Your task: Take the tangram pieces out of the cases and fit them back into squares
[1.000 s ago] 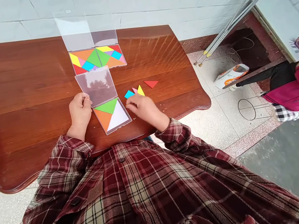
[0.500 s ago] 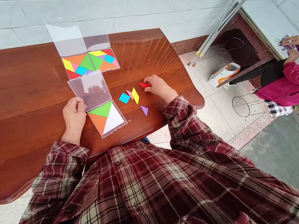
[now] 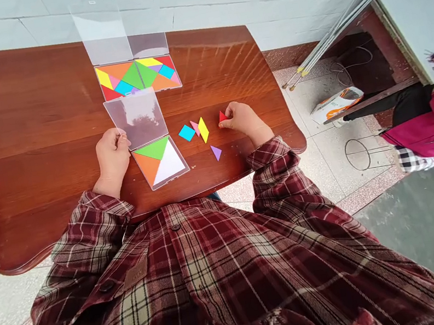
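- Tangram pieces are being handled on a polished wooden desk [image 3: 24,106]; the loose pieces are set out in a row, and a small red triangle [image 3: 222,117] is being worked on at the row's 3 o'clock end.
- The right grip [image 3: 244,123] is closed around that red triangle, which is partly hidden by the fingers and is held just above or against the desk.
- The left grip [image 3: 114,160] is clenched on the edge of a clear plastic lid [image 3: 137,121], which is hinged to a lower open case [image 3: 161,163].
- In that case, a green triangle, an orange triangle and a large pale triangle are seated.
- At 3 o'clock from the case lie a blue square [image 3: 186,132], a pink triangle [image 3: 195,128] and a yellow parallelogram [image 3: 204,129], with a purple triangle [image 3: 216,152] just below them.
- At 12 o'clock from the case, a filled tangram case [image 3: 138,77] is seen.
- Before the right grip can take another piece, the red triangle must be released.
- At 3 o'clock from the desk, a co-worker in a magenta jacket [image 3: 432,133] is seen apart from the desk.
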Available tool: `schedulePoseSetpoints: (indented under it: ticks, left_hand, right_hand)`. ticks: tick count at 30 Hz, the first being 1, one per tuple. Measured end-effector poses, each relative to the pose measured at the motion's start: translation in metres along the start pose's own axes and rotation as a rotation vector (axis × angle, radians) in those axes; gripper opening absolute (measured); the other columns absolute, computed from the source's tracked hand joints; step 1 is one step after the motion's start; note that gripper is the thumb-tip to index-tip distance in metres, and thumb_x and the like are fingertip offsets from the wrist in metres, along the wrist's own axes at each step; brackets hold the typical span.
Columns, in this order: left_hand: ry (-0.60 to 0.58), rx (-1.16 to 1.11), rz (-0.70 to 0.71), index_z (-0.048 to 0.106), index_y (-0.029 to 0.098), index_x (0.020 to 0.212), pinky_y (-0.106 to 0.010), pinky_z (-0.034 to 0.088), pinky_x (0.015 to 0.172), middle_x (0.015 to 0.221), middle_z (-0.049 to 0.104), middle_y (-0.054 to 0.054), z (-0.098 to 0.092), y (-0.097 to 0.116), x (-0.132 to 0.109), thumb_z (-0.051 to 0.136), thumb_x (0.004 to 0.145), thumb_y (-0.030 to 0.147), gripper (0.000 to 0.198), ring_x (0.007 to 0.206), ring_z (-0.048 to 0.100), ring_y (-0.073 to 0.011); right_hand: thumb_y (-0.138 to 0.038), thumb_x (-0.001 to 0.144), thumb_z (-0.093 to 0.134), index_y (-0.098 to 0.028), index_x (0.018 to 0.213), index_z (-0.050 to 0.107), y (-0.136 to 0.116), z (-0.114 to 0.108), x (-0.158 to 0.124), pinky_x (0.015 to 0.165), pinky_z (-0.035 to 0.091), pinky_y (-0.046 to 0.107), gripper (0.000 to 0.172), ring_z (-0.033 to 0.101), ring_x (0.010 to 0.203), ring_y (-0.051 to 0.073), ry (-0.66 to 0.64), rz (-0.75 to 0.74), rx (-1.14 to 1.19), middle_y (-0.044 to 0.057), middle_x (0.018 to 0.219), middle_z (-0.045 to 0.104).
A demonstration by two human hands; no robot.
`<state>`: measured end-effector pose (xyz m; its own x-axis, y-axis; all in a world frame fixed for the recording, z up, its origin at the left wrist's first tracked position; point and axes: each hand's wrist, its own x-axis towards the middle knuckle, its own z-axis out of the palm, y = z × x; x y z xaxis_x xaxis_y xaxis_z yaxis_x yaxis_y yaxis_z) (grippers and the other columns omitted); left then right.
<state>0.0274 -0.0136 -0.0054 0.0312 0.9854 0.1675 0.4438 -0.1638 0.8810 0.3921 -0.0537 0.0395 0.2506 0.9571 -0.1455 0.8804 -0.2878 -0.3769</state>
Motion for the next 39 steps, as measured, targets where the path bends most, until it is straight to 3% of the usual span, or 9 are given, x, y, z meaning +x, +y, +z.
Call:
schedulePoseSetpoints:
  ticks: [4,7,12,17,25,32,35,39]
  left_hand:
    - [0.003,0.021,0.002,0.054,0.019,0.084,-0.027,0.048,0.062,0.069,0.060,0.001,0.001,-0.002,0.000,0.048,0.083,0.024,0.008,0.052,0.052,-0.0096]
    - [-0.002,0.026,0.016,0.054,0.019,0.084,-0.028,0.049,0.064,0.069,0.059,0.002,0.001,-0.002,0.000,0.048,0.084,0.025,0.008,0.054,0.052,-0.0099]
    - [0.002,0.034,0.017,0.053,0.019,0.082,-0.027,0.048,0.065,0.069,0.059,0.001,0.000,0.002,-0.001,0.049,0.085,0.027,0.009,0.062,0.055,-0.0116]
    - [-0.011,0.031,0.015,0.051,0.020,0.080,-0.026,0.048,0.063,0.069,0.057,0.001,0.000,0.005,0.000,0.048,0.087,0.030,0.012,0.062,0.055,-0.0113]
    - [-0.011,0.020,0.010,0.050,0.021,0.080,-0.026,0.048,0.061,0.069,0.058,0.001,0.000,0.005,-0.001,0.050,0.086,0.033,0.014,0.062,0.055,-0.0114]
    - [-0.009,-0.001,0.011,0.053,0.021,0.082,-0.027,0.049,0.061,0.068,0.058,0.000,0.001,0.004,0.000,0.050,0.085,0.034,0.014,0.062,0.056,-0.0121]
    - [-0.022,0.017,-0.003,0.053,0.021,0.085,-0.028,0.050,0.063,0.070,0.057,0.000,0.000,0.002,0.001,0.049,0.087,0.034,0.014,0.063,0.056,-0.0126]
    - [-0.018,0.032,-0.012,0.052,0.021,0.082,-0.029,0.048,0.061,0.070,0.057,0.000,0.000,0.004,0.000,0.048,0.087,0.033,0.013,0.058,0.053,-0.0114]
  right_hand:
    - [-0.019,0.081,0.056,-0.019,0.083,0.056,-0.026,-0.009,-0.018,0.073,0.039,0.032,0.003,0.049,0.077,0.018,0.042,-0.195,0.024,0.005,0.081,0.057]
    - [-0.016,0.084,0.049,-0.019,0.088,0.057,-0.057,-0.014,-0.038,0.079,0.039,0.033,0.009,0.051,0.085,0.020,0.004,-0.414,0.028,0.007,0.092,0.059]
    - [-0.010,0.085,0.048,-0.018,0.088,0.058,-0.110,-0.003,-0.064,0.079,0.035,0.030,0.013,0.050,0.088,0.018,-0.358,-0.726,-0.061,0.005,0.096,0.059]
    - [-0.007,0.086,0.047,-0.014,0.085,0.062,-0.140,0.014,-0.068,0.070,0.029,0.028,0.016,0.049,0.078,0.015,-0.569,-0.826,-0.234,0.007,0.094,0.060]
    - [-0.005,0.084,0.050,-0.015,0.083,0.066,-0.146,0.022,-0.061,0.063,0.025,0.028,0.018,0.045,0.069,0.012,-0.654,-0.864,-0.382,0.004,0.088,0.061]
    - [-0.006,0.084,0.053,-0.015,0.078,0.066,-0.137,0.019,-0.065,0.062,0.026,0.028,0.017,0.048,0.070,0.012,-0.656,-0.858,-0.319,0.004,0.089,0.061]
    - [-0.006,0.084,0.053,-0.015,0.085,0.068,-0.136,0.019,-0.065,0.065,0.029,0.027,0.017,0.051,0.075,0.013,-0.650,-0.858,-0.290,0.005,0.096,0.062]
    - [-0.007,0.087,0.050,-0.015,0.103,0.067,-0.131,0.019,-0.061,0.070,0.033,0.027,0.025,0.055,0.084,0.015,-0.548,-0.841,-0.241,0.008,0.108,0.063]
